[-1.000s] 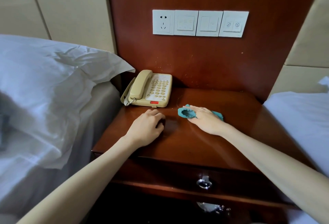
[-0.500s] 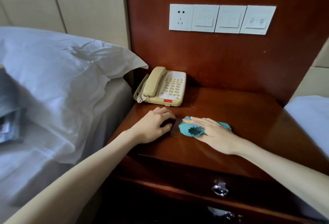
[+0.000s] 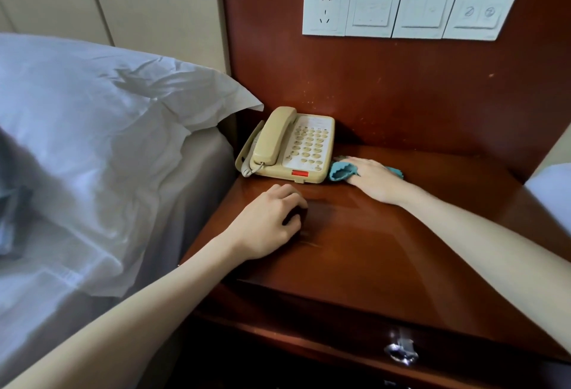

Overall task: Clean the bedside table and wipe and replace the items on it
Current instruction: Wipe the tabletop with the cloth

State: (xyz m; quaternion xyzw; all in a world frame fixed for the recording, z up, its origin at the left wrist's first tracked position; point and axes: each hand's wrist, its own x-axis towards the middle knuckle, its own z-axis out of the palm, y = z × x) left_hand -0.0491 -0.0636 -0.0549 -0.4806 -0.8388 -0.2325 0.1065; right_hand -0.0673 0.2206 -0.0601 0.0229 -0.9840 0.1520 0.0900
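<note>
Cloth (image 3: 339, 171) mostly under right hand (image 3: 372, 177); left hand (image 3: 267, 223) contents unclear.

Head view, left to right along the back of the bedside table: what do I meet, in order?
pillow → telephone → right hand, lying flat on the teal cloth

Your cloth (image 3: 339, 171) is teal; the telephone (image 3: 296, 144) beige with a red tab (image 3: 300, 173) — the bedside table (image 3: 370, 252) reddish-brown, pillow (image 3: 108, 110) on the left white, wall plates (image 3: 404, 9) white.
</note>
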